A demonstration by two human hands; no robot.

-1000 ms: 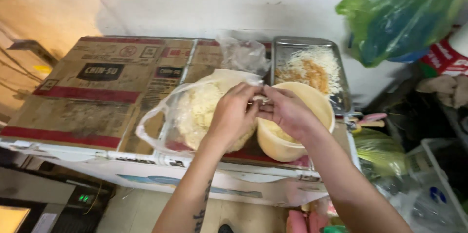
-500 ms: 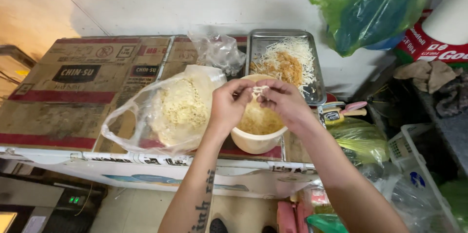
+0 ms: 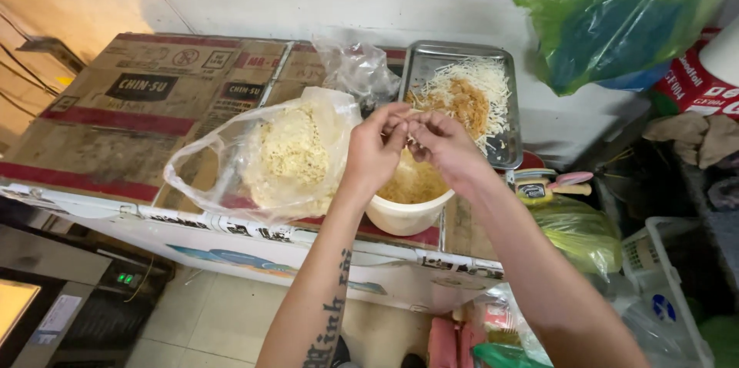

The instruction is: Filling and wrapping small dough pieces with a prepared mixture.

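Both hands meet above the bowl [image 3: 406, 210], fingertips against fingertips. The left hand [image 3: 375, 154] and the right hand [image 3: 440, 145] are both closed in a pinch on a small pale shred, which sits between them and is too small to tell exactly. The two hands are equally near to it, because they hold it together.

The bowl is directly under the hands, a little towards the person, and it holds yellowish shreds. To the left of the left hand, just beside its wrist, lies a clear bag [image 3: 262, 160] with pale crumbly pieces inside; its mouth opens to the left, away from the hands. Beyond the right hand, farther from the person, stands a metal tray [image 3: 509, 118] with white and orange shreds; its long side runs away from the person. An empty crumpled bag [image 3: 358, 68] lies beyond the left hand, beside the tray.

All of this rests on a worktop [image 3: 115, 114] covered with flat cardboard. A green bag [image 3: 616, 14] hangs well to the right of the hands.
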